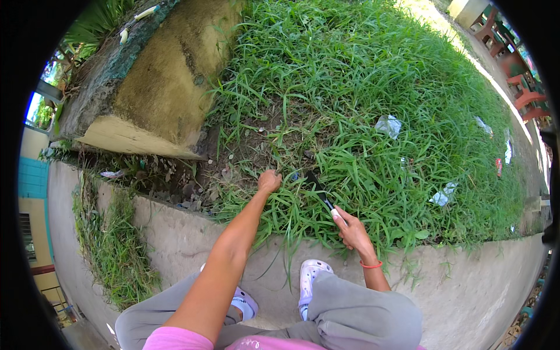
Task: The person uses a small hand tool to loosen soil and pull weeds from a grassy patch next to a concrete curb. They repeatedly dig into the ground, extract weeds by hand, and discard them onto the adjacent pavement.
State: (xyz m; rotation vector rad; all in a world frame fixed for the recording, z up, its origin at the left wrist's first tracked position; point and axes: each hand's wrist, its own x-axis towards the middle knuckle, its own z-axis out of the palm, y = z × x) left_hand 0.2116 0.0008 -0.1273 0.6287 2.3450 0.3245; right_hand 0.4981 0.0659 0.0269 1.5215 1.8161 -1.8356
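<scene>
My left hand (270, 180) is curled low at the edge of a bare soil patch (251, 142), its fingers closed around grass stems. My right hand (353, 231) grips the pale handle of a garden hand tool (321, 192), perhaps a trowel, with a narrow dark blade. The blade points up and left into the grass (350, 166), and its tip is partly hidden among the leaves. A small blue scrap (295, 176) lies between my left hand and the blade. Long grass blades hang over the concrete edge before my feet.
A mossy yellow concrete block (162, 87) stands at left, with a white-handled tool (139, 19) on top. Pulled grass (118, 249) lies heaped on the concrete walkway (183, 245). Plastic wrappers (388, 126) litter the grass. Brown plastic chairs (525, 96) stand at far right.
</scene>
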